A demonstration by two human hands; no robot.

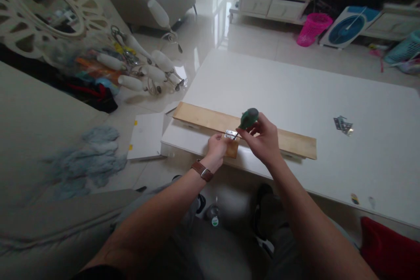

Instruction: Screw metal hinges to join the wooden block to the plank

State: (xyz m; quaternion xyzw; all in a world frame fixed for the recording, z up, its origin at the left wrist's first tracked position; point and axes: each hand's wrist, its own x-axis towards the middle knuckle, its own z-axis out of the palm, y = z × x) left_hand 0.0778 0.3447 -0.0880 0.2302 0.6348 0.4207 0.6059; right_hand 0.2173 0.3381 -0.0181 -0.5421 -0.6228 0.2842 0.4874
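Note:
A long pale wooden plank [203,119] lies near the front edge of the white table [295,92]. A small metal hinge [231,133] sits on the plank's near edge, above a small wooden block [232,148]. My right hand [262,138] is closed around a green-handled screwdriver [248,118], whose shaft points down at the hinge. My left hand [216,146], with a brown watch at the wrist, pinches the small block and the hinge's left side.
Several loose metal hinges [343,124] lie on the table at the right. A white board [146,135] and a chandelier with white shades [144,70] are on the floor at left. A grey sofa [36,131] is on the left, a red cushion [389,249] at lower right.

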